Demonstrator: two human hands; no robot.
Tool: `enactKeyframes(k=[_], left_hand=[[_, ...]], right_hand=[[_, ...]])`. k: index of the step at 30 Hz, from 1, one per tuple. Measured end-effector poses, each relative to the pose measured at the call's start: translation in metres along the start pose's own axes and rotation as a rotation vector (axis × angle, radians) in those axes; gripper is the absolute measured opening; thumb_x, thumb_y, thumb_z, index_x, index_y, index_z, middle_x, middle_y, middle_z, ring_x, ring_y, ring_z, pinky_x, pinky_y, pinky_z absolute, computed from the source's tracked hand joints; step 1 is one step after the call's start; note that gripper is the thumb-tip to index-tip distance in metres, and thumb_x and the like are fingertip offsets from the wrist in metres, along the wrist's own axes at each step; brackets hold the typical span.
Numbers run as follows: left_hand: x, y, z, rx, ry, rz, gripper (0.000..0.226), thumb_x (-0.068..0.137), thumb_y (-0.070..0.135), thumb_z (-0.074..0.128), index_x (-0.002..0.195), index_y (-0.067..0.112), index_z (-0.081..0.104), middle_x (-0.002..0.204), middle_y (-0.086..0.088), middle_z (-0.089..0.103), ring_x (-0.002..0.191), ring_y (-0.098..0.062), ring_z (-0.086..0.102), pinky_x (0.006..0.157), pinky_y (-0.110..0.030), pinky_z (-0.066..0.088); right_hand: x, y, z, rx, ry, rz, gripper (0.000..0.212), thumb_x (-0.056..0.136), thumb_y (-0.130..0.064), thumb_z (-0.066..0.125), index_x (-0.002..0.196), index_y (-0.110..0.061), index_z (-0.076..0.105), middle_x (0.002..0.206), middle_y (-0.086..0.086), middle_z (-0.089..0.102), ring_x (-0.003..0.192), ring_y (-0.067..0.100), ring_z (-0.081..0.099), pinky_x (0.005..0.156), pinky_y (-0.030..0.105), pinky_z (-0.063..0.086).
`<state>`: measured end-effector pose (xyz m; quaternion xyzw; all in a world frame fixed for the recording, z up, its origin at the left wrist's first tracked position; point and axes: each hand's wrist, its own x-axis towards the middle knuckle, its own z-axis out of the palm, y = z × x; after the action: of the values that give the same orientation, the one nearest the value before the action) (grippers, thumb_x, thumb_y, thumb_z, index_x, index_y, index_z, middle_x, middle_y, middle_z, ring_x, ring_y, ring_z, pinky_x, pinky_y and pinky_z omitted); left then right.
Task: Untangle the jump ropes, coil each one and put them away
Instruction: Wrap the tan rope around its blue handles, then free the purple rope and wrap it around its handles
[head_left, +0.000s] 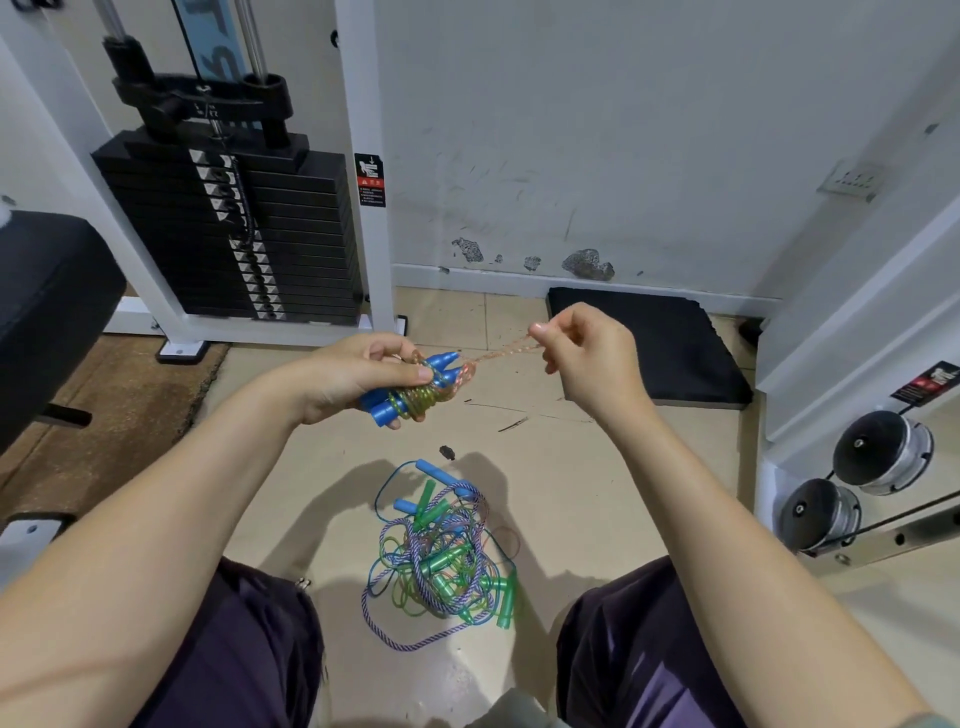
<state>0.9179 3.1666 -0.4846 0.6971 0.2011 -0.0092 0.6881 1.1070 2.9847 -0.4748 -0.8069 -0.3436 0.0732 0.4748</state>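
Tiled floor (597, 467) — tangled ropes (441, 561) at 6 o'clock; our left hand (363, 374) grips blue handles (415, 387), right hand (587, 353) pinches orange cord (498, 353).

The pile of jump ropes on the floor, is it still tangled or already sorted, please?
Tangled: the pile shows green and blue handles caught among crossing loops of several cords.

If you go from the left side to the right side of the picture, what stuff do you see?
Black padded bench → black weight stack → left hand holding blue rope handles → right hand pinching the orange rope → black floor mat → round weights.
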Motion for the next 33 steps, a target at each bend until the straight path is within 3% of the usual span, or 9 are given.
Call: enactKeyframes(k=[5, 7, 10, 13, 16, 19, 27, 30, 33], left_hand=[[0.011, -0.009, -0.009, 0.035, 0.060, -0.041, 0.064, 0.066, 0.048, 0.085, 0.113, 0.008, 0.064, 0.104, -0.016, 0.073, 0.089, -0.029, 0.072, 0.065, -0.030, 0.057], [0.030, -0.010, -0.015, 0.099, 0.155, -0.023, 0.042, 0.080, 0.035, 0.077, 0.113, 0.012, 0.067, 0.104, -0.014, 0.074, 0.085, -0.024, 0.071, 0.067, -0.029, 0.056], [0.067, -0.027, -0.022, 0.102, 0.330, -0.007, 0.038, 0.081, 0.026, 0.077, 0.115, 0.012, 0.066, 0.103, -0.012, 0.072, 0.075, -0.015, 0.068, 0.059, -0.021, 0.052], [0.103, -0.085, -0.021, 0.065, 0.391, -0.076, 0.035, 0.081, 0.022, 0.079, 0.113, 0.011, 0.068, 0.105, -0.013, 0.072, 0.078, -0.014, 0.067, 0.062, -0.023, 0.055], [0.133, -0.160, -0.015, 0.091, 0.421, -0.175, 0.023, 0.081, 0.022, 0.080, 0.101, 0.015, 0.071, 0.100, -0.009, 0.071, 0.079, -0.013, 0.065, 0.075, -0.032, 0.057], [0.162, -0.221, -0.010, 0.177, 0.421, -0.277, 0.020, 0.084, 0.026, 0.078, 0.100, 0.015, 0.072, 0.093, -0.003, 0.066, 0.079, -0.014, 0.060, 0.071, -0.027, 0.051], [0.243, -0.312, -0.029, 0.219, 0.474, -0.297, 0.025, 0.087, 0.030, 0.073, 0.102, 0.011, 0.073, 0.092, -0.003, 0.067, 0.083, -0.016, 0.059, 0.073, -0.030, 0.048], [0.262, -0.331, -0.038, 0.263, 0.509, -0.295, 0.031, 0.087, 0.038, 0.071, 0.109, 0.016, 0.073, 0.100, 0.003, 0.071, 0.092, -0.014, 0.064, 0.081, -0.028, 0.050], [0.266, -0.347, -0.046, 0.276, 0.591, -0.327, 0.034, 0.089, 0.040, 0.068, 0.115, 0.018, 0.072, 0.103, 0.006, 0.069, 0.093, -0.011, 0.062, 0.076, -0.015, 0.047]], right_hand=[[0.012, 0.014, 0.001, -0.192, -0.056, -0.021, 0.027, 0.089, -0.040, 0.063, 0.077, -0.018, 0.055, 0.071, -0.006, 0.062, 0.068, 0.024, 0.064, 0.063, 0.044, 0.055], [0.026, 0.018, 0.007, -0.149, -0.062, 0.028, 0.028, 0.091, -0.037, 0.063, 0.079, -0.012, 0.057, 0.069, 0.000, 0.064, 0.060, 0.022, 0.064, 0.055, 0.039, 0.055], [0.052, 0.038, 0.030, -0.059, -0.013, 0.118, 0.031, 0.092, -0.032, 0.063, 0.083, -0.003, 0.057, 0.073, 0.007, 0.066, 0.051, 0.017, 0.060, 0.043, 0.023, 0.045], [0.061, 0.092, 0.070, 0.006, -0.017, 0.233, 0.029, 0.091, -0.028, 0.066, 0.077, -0.005, 0.056, 0.067, 0.006, 0.065, 0.046, 0.015, 0.057, 0.041, 0.017, 0.039], [0.053, 0.166, 0.119, 0.096, -0.087, 0.388, 0.027, 0.087, -0.023, 0.071, 0.068, -0.010, 0.056, 0.055, 0.007, 0.058, 0.039, 0.016, 0.048, 0.043, 0.021, 0.039], [0.043, 0.228, 0.163, 0.212, -0.123, 0.561, 0.026, 0.086, -0.017, 0.072, 0.066, -0.009, 0.058, 0.050, 0.009, 0.055, 0.042, 0.021, 0.047, 0.049, 0.028, 0.040], [0.082, 0.286, 0.228, 0.514, -0.185, 0.766, 0.011, 0.092, -0.008, 0.064, 0.093, 0.000, 0.057, 0.076, 0.017, 0.065, 0.052, 0.018, 0.061, 0.049, 0.022, 0.052], [0.087, 0.309, 0.247, 0.496, -0.272, 0.759, 0.039, 0.087, -0.011, 0.070, 0.120, -0.013, 0.048, 0.094, 0.012, 0.068, 0.067, 0.021, 0.064, 0.065, 0.027, 0.052], [0.073, 0.336, 0.270, 0.259, -0.446, 0.710, 0.055, 0.070, -0.033, 0.078, 0.117, -0.019, 0.053, 0.093, 0.007, 0.065, 0.074, 0.023, 0.058, 0.072, 0.034, 0.046]])
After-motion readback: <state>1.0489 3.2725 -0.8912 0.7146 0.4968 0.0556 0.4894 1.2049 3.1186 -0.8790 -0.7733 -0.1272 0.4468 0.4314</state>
